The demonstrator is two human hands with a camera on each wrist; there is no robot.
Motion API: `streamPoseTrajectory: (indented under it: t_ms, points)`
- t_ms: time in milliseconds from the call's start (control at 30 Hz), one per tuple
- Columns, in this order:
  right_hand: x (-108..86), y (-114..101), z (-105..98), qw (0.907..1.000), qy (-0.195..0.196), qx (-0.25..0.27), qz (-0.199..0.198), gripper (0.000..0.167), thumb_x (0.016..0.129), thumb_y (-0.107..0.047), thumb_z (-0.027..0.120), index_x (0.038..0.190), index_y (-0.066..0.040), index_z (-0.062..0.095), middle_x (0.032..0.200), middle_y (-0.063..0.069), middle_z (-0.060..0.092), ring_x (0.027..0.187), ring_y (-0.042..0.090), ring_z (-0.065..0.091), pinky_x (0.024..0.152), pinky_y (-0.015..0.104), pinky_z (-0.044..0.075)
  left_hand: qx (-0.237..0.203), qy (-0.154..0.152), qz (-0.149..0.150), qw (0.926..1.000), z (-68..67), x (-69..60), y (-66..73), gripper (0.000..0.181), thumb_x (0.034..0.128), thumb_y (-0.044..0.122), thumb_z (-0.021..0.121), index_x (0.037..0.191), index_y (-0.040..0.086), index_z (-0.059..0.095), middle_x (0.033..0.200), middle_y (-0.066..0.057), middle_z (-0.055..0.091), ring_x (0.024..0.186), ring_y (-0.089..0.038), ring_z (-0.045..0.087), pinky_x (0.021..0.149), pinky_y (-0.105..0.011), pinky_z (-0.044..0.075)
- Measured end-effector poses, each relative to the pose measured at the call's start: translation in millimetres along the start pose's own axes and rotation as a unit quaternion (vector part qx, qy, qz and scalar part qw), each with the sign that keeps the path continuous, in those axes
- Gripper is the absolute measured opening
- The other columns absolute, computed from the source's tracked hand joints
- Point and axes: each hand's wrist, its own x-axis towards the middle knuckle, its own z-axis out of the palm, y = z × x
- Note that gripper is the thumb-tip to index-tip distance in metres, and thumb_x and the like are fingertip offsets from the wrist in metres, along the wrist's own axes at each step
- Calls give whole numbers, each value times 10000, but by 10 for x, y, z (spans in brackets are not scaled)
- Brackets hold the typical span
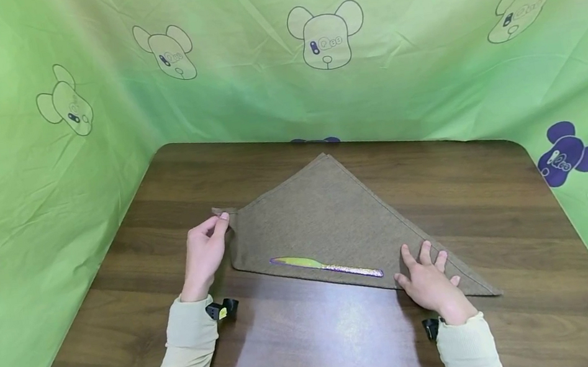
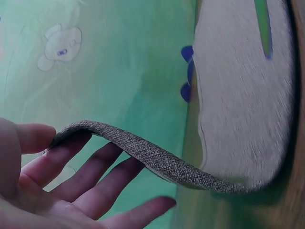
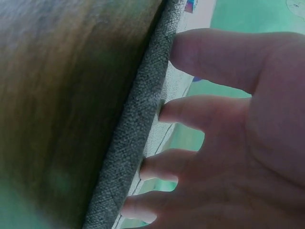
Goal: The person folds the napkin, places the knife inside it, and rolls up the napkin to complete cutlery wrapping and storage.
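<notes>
A brown cloth napkin (image 1: 309, 212), folded with its peak toward the back, lies on the wooden table. On it, near the front folded edge, rests a shiny table knife (image 1: 328, 266), its yellow-green blade to the left. My left hand (image 1: 206, 249) pinches the napkin's left corner between thumb and fingers. That corner is lifted off the table, and the left wrist view shows the cloth (image 2: 147, 155) curving up to the fingertips. With fingers spread, my right hand (image 1: 428, 277) presses flat on the napkin's right part; the right wrist view shows its fingertips (image 3: 183, 52) at the folded edge.
The dark wooden table (image 1: 296, 359) has rounded corners. Behind it and at both sides hangs a green curtain (image 1: 260, 100) printed with bear heads. A black wrist camera (image 1: 224, 309) sits on the left wrist, another (image 1: 431, 328) on the right.
</notes>
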Motion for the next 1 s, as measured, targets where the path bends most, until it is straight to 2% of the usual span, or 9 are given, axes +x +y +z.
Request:
streamPoseTrajectory:
  t_ms: [200,467,600,767,867,900,1000]
  points:
    - [1,7,13,10000,15,1,3,680,972,-255,494,1511,12,179,1504,415,-79,1311,701,-86,877,879,83,-122,-233,-120,9996,65,-41,101,456,966,295,579,640,-18,519,541,95,294,530,-78,289,504,-246,245]
    - [2,7,17,10000,36,9,29,677,974,-263,491,1512,10,183,1507,412,-79,1318,695,-87,879,878,85,-294,-548,-163,9979,151,-82,201,481,974,283,569,553,108,417,504,92,256,464,-82,247,480,-235,218]
    - [9,9,20,10000,38,10,27,676,975,-265,487,1513,8,182,1509,409,-81,1320,692,-88,884,877,82,-329,-701,-159,9969,213,-115,248,483,974,260,571,549,93,410,521,84,261,512,-97,261,517,-239,231]
    - [10,11,24,10000,57,17,24,674,974,-264,487,1512,7,185,1509,409,-77,1321,692,-85,886,877,81,-318,-931,-135,9951,314,-165,289,419,973,243,568,634,-1,533,625,7,357,630,-122,349,582,-245,278]
    - [9,12,25,10000,54,30,26,673,975,-263,486,1512,8,184,1509,410,-78,1321,692,-88,886,877,77,-296,-1067,-90,9938,379,-198,306,420,974,242,565,652,-27,554,771,-19,569,762,-97,471,636,-230,322]
    - [10,13,26,10000,49,33,27,673,975,-262,487,1512,8,184,1509,409,-79,1321,692,-89,885,877,75,-276,-1126,-65,9932,398,-210,310,435,974,246,563,647,-39,533,764,-45,560,748,-110,461,621,-232,315]
    - [10,15,25,10000,38,35,32,672,977,-261,485,1513,9,182,1509,409,-84,1321,690,-95,884,877,70,-277,-1232,16,9920,458,-243,328,410,972,250,568,664,-20,582,855,-6,618,808,-96,493,663,-230,347]
